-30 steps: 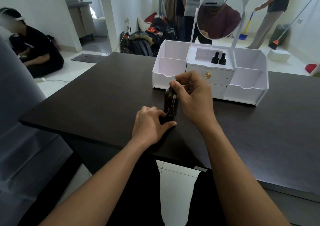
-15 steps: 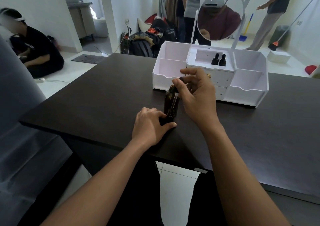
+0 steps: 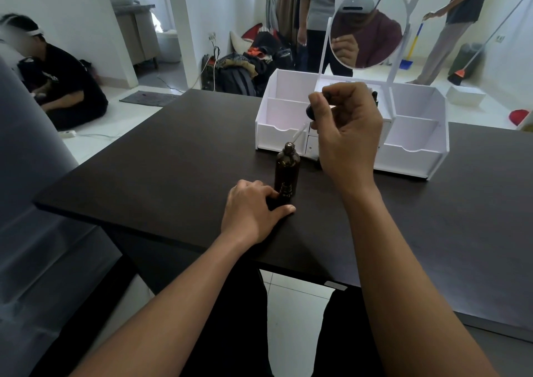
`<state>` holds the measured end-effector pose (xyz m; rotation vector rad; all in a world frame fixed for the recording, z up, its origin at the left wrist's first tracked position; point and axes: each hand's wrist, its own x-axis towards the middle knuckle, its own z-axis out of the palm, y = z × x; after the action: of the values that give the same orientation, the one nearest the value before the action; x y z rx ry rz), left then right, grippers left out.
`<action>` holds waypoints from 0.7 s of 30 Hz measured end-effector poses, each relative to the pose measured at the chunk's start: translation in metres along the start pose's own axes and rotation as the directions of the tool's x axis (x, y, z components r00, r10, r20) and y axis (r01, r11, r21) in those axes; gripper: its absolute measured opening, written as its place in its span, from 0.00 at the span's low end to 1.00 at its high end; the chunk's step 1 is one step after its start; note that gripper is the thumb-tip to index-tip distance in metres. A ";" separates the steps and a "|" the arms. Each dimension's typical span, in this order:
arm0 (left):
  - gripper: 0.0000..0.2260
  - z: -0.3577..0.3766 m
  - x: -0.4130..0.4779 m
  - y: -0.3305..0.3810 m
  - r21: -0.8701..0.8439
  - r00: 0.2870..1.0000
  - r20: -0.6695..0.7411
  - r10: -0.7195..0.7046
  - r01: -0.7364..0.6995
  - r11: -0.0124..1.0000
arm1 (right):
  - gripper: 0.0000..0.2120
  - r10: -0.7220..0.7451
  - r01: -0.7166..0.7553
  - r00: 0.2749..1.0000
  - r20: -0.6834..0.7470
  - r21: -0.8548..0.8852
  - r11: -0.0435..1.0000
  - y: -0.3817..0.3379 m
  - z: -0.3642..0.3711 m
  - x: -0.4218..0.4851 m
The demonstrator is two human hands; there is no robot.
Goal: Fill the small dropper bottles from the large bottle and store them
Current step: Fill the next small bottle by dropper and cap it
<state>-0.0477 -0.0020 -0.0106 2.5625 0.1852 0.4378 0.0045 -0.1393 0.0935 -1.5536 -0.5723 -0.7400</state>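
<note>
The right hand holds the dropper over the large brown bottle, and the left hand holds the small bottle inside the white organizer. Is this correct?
No. The head view shows the left hand holding the small bottle on the dark table, not inside the white organizer. The rest is right.

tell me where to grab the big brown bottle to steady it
Probably wrap the big brown bottle round its straight body at mid height, level, from its left. It stands upright, neck open, and the dropper in the right hand hangs just over the mouth. The small bottle in the left hand crowds its base in front.
</note>
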 end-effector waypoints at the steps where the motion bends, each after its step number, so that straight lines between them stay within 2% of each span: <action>1: 0.20 -0.001 -0.001 0.000 -0.002 1.000 -0.001 -0.004 0.004 1.000 | 0.05 0.005 -0.004 1.000 0.012 -0.011 1.000 0.003 0.001 0.000; 8: 0.20 0.002 0.001 -0.002 0.009 0.999 -0.016 0.034 -0.034 0.999 | 0.08 0.073 -0.062 0.991 0.109 -0.102 0.993 0.012 0.008 0.012; 13: 0.20 0.004 0.001 -0.003 0.019 0.998 -0.033 0.051 -0.050 0.999 | 0.09 0.195 -0.152 0.957 0.215 -0.202 0.968 0.023 0.018 0.012; 21: 0.22 0.007 0.003 -0.007 0.019 1.000 -0.017 0.025 -0.024 1.000 | 0.17 0.276 -0.233 0.941 0.196 -0.217 0.948 0.031 0.009 0.002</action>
<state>-0.0428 0.0012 -0.0193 2.5830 0.1652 0.4692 0.0291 -0.1339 0.0739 -1.8648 -0.4609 -0.4323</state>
